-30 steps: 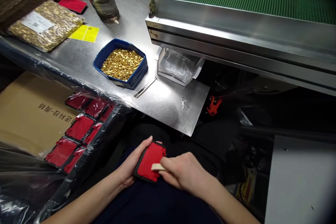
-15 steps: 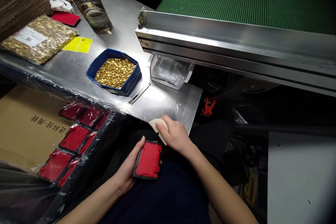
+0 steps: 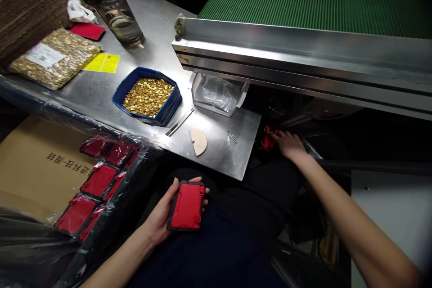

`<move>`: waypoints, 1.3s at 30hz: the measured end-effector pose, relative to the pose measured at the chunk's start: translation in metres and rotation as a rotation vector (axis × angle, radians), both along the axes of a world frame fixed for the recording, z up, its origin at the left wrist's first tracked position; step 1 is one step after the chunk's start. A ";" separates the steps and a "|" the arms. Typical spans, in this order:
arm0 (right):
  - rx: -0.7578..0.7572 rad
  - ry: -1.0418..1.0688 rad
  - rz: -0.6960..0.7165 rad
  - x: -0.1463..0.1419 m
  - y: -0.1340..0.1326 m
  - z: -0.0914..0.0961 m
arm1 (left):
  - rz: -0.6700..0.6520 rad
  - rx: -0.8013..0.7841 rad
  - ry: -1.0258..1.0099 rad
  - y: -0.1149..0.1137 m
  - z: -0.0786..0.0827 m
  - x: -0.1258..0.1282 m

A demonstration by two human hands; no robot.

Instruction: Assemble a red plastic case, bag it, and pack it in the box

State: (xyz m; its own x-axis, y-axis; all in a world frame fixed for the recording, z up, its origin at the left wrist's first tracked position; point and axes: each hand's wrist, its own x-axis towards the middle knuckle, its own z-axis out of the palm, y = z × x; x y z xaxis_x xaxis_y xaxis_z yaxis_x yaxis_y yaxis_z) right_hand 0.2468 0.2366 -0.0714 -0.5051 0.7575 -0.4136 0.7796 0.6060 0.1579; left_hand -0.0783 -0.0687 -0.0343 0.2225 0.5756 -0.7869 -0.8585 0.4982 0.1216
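My left hand (image 3: 165,209) is closed around a small red and black plastic case (image 3: 187,206), held over my lap with its red face up. My right hand (image 3: 290,145) reaches beyond the table's right edge, its fingers stretched out to a red-orange tool (image 3: 268,139). The fingertips reach the tool; whether they grip it I cannot make out in the dark. A pale half-round disc (image 3: 198,141) with a small notch lies flat on the metal table (image 3: 232,164). Near it are small metal pins (image 3: 231,137) and a slim metal cutter (image 3: 180,122).
A blue bin (image 3: 172,110) holds many small gold pieces. Behind it stand a water bottle (image 3: 123,22) and a bag of gold parts (image 3: 57,63). A grey tray (image 3: 222,110) sits below the green conveyor (image 3: 286,6). Several red cases (image 3: 99,180) lie in a lined box at left.
My right hand has let go of the pale disc, which now lies on the table, and has moved right to the red-orange tool. My left hand still holds the case.
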 end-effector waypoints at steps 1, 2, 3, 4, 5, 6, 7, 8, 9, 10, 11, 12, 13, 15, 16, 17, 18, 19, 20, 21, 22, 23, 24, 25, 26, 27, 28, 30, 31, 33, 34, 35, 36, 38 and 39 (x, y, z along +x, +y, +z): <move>-0.021 -0.013 0.050 0.007 0.010 -0.007 | -0.002 0.006 -0.011 0.001 -0.001 0.001; -0.034 -0.021 0.097 0.011 0.017 -0.014 | -0.003 0.011 -0.018 0.002 -0.002 0.002; -0.039 -0.024 0.138 0.012 0.021 -0.021 | -0.005 0.016 -0.022 0.003 -0.003 0.003; -0.039 -0.024 0.173 0.013 0.023 -0.026 | -0.007 0.021 -0.022 0.004 -0.004 0.005; -0.037 -0.022 0.203 0.013 0.023 -0.031 | -0.008 0.027 -0.018 0.005 -0.005 0.006; -0.035 -0.017 0.231 0.014 0.022 -0.034 | -0.009 0.034 -0.011 0.005 -0.006 0.007; -0.036 -0.010 0.257 0.014 0.021 -0.036 | -0.010 0.042 -0.002 0.006 -0.006 0.008; -0.041 -0.002 0.282 0.016 0.020 -0.036 | -0.013 0.049 0.010 0.006 -0.006 0.009; -0.049 0.007 0.306 0.017 0.019 -0.036 | -0.016 0.054 0.024 0.006 -0.006 0.009; -0.061 0.017 0.330 0.018 0.019 -0.034 | -0.022 0.059 0.039 0.006 -0.005 0.008; -0.075 0.029 0.354 0.019 0.018 -0.030 | -0.029 0.062 0.058 0.006 -0.005 0.007; -0.091 0.042 0.377 0.019 0.017 -0.024 | -0.039 0.065 0.085 0.005 -0.004 0.005; -0.108 0.054 0.401 0.018 0.015 -0.015 | -0.052 0.070 0.120 0.004 -0.002 0.002; -0.138 0.081 0.450 0.013 0.003 0.007 | -0.089 0.087 0.204 0.002 0.000 -0.005; -0.153 0.096 0.474 0.008 -0.008 0.021 | -0.112 0.100 0.242 0.000 0.001 -0.009; -0.167 0.114 0.501 0.001 -0.023 0.035 | -0.136 0.114 0.271 -0.002 0.002 -0.013; -0.190 0.135 0.532 -0.007 -0.041 0.050 | -0.160 0.128 0.287 -0.004 0.002 -0.015; -0.207 0.151 0.550 -0.016 -0.061 0.064 | -0.183 0.142 0.294 -0.006 0.001 -0.017; -0.226 0.159 0.571 -0.026 -0.083 0.076 | -0.206 0.158 0.297 -0.008 0.000 -0.018; -0.240 0.151 0.581 -0.036 -0.106 0.086 | -0.229 0.175 0.301 -0.010 -0.002 -0.019; -0.277 0.133 0.590 -0.046 -0.127 0.094 | -0.249 0.192 0.309 -0.012 -0.003 -0.018; -0.316 0.097 0.586 -0.056 -0.146 0.100 | -0.266 0.206 0.320 -0.014 -0.005 -0.017; -0.346 0.052 0.571 -0.065 -0.162 0.104 | -0.279 0.217 0.328 -0.016 -0.007 -0.017; -0.377 0.012 0.553 -0.073 -0.174 0.107 | -0.288 0.223 0.337 -0.018 -0.008 -0.016; -0.402 -0.019 0.533 -0.079 -0.182 0.109 | -0.296 0.224 0.345 -0.020 -0.009 -0.015; -0.422 -0.035 0.514 -0.084 -0.187 0.110 | -0.306 0.223 0.351 -0.021 -0.009 -0.014; -0.442 -0.039 0.501 -0.088 -0.189 0.112 | -0.317 0.224 0.359 -0.022 -0.009 -0.013; -0.484 -0.031 0.480 -0.092 -0.190 0.118 | -0.330 0.230 0.385 -0.022 -0.005 -0.013; -0.502 -0.028 0.476 -0.093 -0.189 0.123 | -0.334 0.239 0.393 -0.021 -0.001 -0.014; -0.537 -0.019 0.477 -0.095 -0.188 0.136 | -0.382 0.284 0.416 -0.018 0.011 -0.015; -0.553 -0.006 0.481 -0.095 -0.186 0.144 | -0.439 0.323 0.453 -0.017 0.018 -0.015; -0.567 0.014 0.484 -0.095 -0.184 0.154 | -0.514 0.372 0.512 -0.015 0.026 -0.016; -0.579 0.040 0.484 -0.095 -0.181 0.164 | -0.592 0.430 0.588 -0.014 0.034 -0.017; -0.585 0.085 0.461 -0.095 -0.170 0.181 | -0.728 0.556 0.730 -0.012 0.046 -0.017; -0.575 0.096 0.436 -0.095 -0.163 0.187 | -0.776 0.610 0.760 -0.012 0.050 -0.017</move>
State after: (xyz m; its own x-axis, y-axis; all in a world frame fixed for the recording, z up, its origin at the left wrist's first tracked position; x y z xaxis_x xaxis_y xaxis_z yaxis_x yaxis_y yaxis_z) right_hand 0.1518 0.0739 0.1158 -0.7653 0.1554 -0.6246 0.4429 0.8312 -0.3359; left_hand -0.0949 -0.0805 0.0157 0.2730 0.8122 -0.5156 0.0260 0.5296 0.8479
